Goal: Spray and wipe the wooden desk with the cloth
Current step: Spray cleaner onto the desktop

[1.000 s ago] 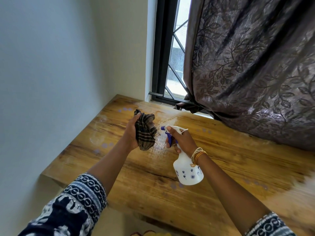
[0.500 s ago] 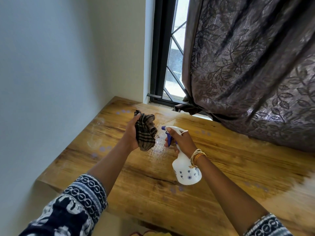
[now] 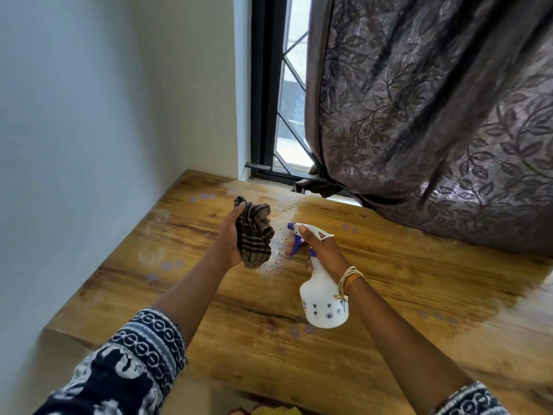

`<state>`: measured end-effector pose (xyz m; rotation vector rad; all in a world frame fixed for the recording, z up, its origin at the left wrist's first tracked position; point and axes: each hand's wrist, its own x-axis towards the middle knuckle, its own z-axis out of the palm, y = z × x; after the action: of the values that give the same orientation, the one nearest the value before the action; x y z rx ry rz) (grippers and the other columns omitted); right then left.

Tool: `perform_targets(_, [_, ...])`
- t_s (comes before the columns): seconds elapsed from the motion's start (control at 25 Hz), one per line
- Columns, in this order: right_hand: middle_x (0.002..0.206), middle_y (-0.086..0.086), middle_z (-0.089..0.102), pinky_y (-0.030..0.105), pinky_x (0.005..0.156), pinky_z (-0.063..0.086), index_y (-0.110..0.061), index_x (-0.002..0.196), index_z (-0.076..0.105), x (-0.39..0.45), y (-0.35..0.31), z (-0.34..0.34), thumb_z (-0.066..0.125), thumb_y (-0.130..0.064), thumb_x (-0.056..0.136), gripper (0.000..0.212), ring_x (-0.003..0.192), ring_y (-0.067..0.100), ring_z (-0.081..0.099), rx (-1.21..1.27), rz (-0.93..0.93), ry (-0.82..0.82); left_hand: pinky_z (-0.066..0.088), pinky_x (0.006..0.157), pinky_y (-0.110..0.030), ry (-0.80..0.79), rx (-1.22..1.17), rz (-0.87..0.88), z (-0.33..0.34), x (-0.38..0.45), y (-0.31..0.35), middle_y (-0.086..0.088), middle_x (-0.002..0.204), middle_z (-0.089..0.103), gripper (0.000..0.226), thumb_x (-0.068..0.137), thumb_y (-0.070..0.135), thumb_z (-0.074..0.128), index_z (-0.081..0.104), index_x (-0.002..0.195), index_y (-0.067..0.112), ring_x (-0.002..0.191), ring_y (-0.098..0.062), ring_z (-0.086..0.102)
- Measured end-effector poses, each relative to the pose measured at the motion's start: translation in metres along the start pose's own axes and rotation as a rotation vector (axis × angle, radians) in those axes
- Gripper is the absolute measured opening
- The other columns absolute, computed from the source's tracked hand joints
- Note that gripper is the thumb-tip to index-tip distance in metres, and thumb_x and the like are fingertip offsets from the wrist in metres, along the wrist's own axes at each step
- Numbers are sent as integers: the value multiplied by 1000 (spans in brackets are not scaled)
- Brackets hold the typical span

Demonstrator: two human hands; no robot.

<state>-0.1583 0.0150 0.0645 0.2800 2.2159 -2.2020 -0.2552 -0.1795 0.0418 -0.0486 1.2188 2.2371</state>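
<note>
The white spray bottle (image 3: 323,301) bears small purple flower prints but no readable writing. It hangs tilted above the wooden desk (image 3: 389,265), base toward the camera, nozzle aimed left at a wet patch (image 3: 278,250). The right hand (image 3: 321,253) grips its neck, fingers on the trigger. The left hand (image 3: 229,238) clutches the bunched checked cloth (image 3: 254,232).

Wooden desk (image 3: 344,348) w/ spray droplets (image 3: 276,253)
</note>
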Motion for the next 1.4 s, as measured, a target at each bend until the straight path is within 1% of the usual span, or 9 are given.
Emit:
perform_targets(0.08, [104,22,71,22,37,42,-13,128,60,-3,0,-18,53,-43,94,46,54,16,67,-16,-24,66,56,74,-37,4,-7,-11,7,6,-9,-16,99,66,56,88,53,51,70,110,5,84,-31,65])
perform_targets(0.2, [102,19,72,28,46,44,-23,126,62,-8,-4,-53,52,-49,94,43,65,35,62,8,-40,200,55,77,-38,8,-4,-43,22,14,-23,-15,100,70,54,86,55,55,75,105,10,86,-31,68])
perform_targets(0.36, [97,1,76,27,65,57,-24,112,69,-10,-14,-111,67,-62,74,54,76,20,72,71,-46,437,57,77,-40,0,25,-102,51,25,-44,-15,105,71,59,85,56,55,70,116,9,89,-31,69])
perform_targets(0.48, [92,-1,76,26,74,56,-19,103,74,-6,-13,-151,76,-55,69,50,75,11,72,89,-67,547,55,81,-42,-8,44,-124,72,34,-57,-17,110,67,60,87,55,50,65,124,9,93,-33,67])
perform_targets(0.64, [81,-6,73,31,79,56,-25,89,73,4,0,-177,76,-42,78,21,76,9,69,100,-58,642,57,73,-39,3,38,-160,92,42,-71,-13,96,72,45,89,50,52,74,107,14,80,-29,71])
perform_targets(0.96, [77,3,68,34,78,52,-21,73,73,9,14,-179,76,-64,61,45,74,13,61,66,-37,657,56,58,-33,111,119,-239,102,45,-84,-10,80,75,21,93,27,58,66,103,10,67,-26,73])
perform_targets(1.16, [77,-6,68,20,68,49,-21,89,72,1,20,-176,82,-39,73,27,76,10,61,7,-39,665,54,61,-33,129,152,-234,99,36,-86,-13,87,73,28,93,24,58,62,115,7,72,-28,71])
perform_targets(1.32, [110,-3,64,29,86,47,-13,119,61,-21,35,-161,86,-28,69,57,100,11,58,-17,-9,760,54,65,-35,157,151,-238,95,26,-88,-15,100,70,38,93,24,61,58,126,6,80,-29,69])
perform_targets(1.4, [112,2,60,33,85,48,-11,113,58,-32,40,-149,86,-24,69,53,100,16,56,-39,-15,915,54,66,-36,168,139,-242,92,22,-89,-16,103,69,40,92,23,61,57,128,5,81,-30,69])
